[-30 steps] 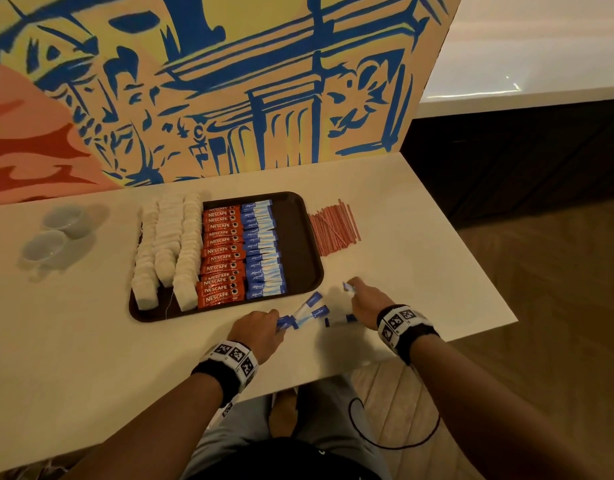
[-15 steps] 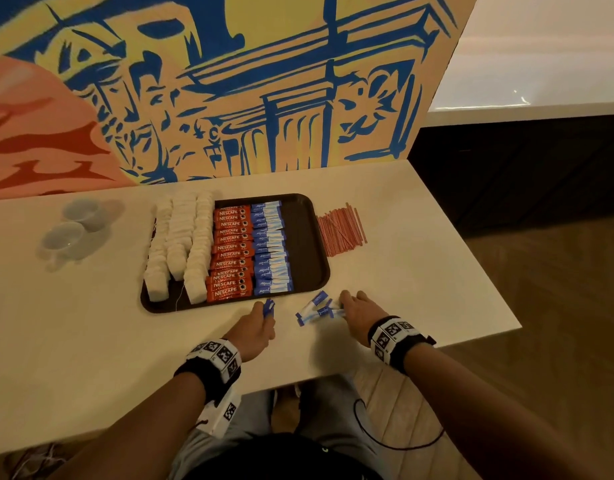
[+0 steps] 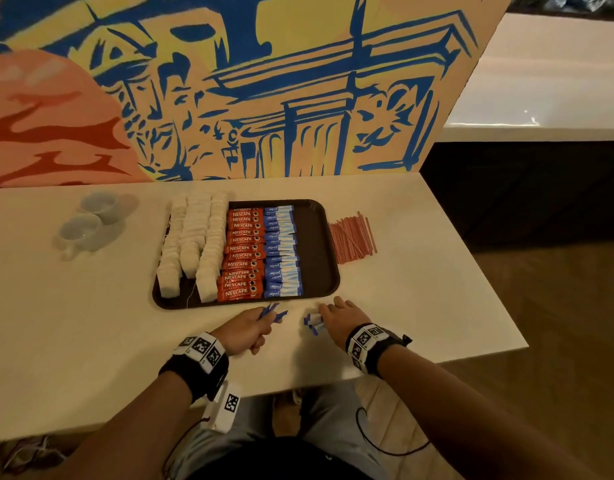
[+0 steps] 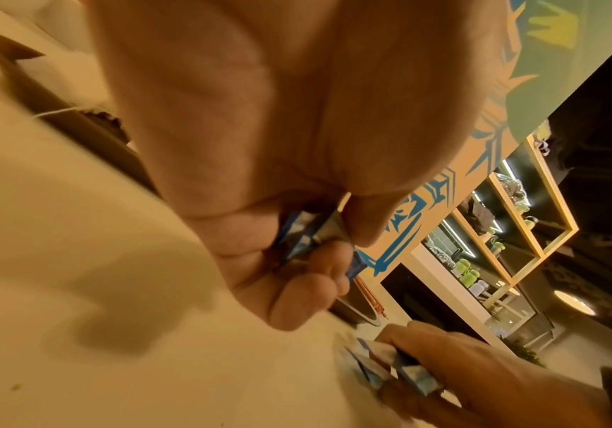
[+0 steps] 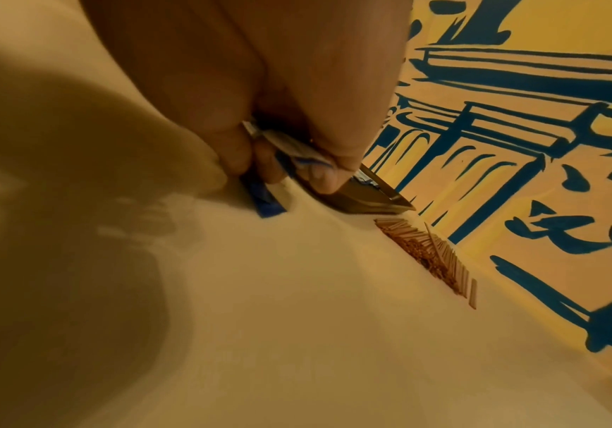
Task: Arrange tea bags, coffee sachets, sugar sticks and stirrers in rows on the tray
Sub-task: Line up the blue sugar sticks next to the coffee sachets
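tray (image 3: 319, 237) dark brown | tea bags (image 3: 194, 237) white | coffee sachets (image 3: 243, 251) red-orange, white lettering | sugar sticks (image 3: 281, 251) blue and pale blue | stirrers (image 3: 352, 239) reddish | worktop (image 3: 73, 323) cream | wall mural (image 3: 264, 81), upper frame: yellow, blue strokes, orange-red at left | cups (image 3: 87, 220) white

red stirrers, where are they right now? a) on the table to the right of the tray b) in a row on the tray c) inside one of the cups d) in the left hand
a: the red stirrers lie in a loose pile on the white table, just off the right edge of the brown tray; the tray's right strip is bare, and both hands hold blue sugar sticks instead.
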Tool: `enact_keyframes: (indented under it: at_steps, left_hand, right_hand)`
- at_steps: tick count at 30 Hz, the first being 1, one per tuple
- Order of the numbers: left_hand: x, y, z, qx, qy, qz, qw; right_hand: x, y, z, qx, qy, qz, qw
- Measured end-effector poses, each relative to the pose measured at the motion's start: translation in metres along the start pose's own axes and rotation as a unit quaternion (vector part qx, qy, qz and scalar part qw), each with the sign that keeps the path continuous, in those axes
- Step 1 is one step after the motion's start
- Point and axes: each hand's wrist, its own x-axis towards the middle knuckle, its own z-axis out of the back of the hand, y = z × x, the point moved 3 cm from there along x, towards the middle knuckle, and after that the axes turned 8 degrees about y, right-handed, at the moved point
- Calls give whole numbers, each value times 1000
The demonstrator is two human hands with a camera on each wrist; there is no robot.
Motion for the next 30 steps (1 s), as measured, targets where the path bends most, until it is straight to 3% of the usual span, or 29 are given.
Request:
enact_keyframes:
  at_steps: [5,8,11,13,18,20,23,25,27,30]
  left_hand:
    - [-10,-5,5,-9,-9,-15,1000]
    - [-17,-14,7,-5,-24,-44,999]
    - [-31,-35,5,32,-66,-86,994]
    - [-40,-50,3,29,-101,-116,988]
    - [-41,-68,13,-11,-156,-152,976]
    - [-44,-77,16,-24,-155,-168,973]
    - [-50,-89,20,-34,-167,-213,962]
    - [-55,-95,22,-7,-187,-241,952]
    - [-62,-100,24,-14,-207,-260,943]
    - [-71,-104,28,-35,-233,-281,930]
  right_hand:
    - [-6,12,-10,-8,-16,4,1000]
    - [-11,21,-2,160,-32,2,987]
    - [-11,25,18,376,-35,14,926]
    - [-12,24,35,446,-60,35,892]
    - [-31,23,92,615,-127,66,776]
    - [-36,28,108,691,-136,104,703]
    - [-31,36,122,803,-117,86,578]
    - [-29,41,132,843,-100,68,524]
    - [-32,47,142,851,-94,80,510]
    - [-40,56,149,823,-109,107,547]
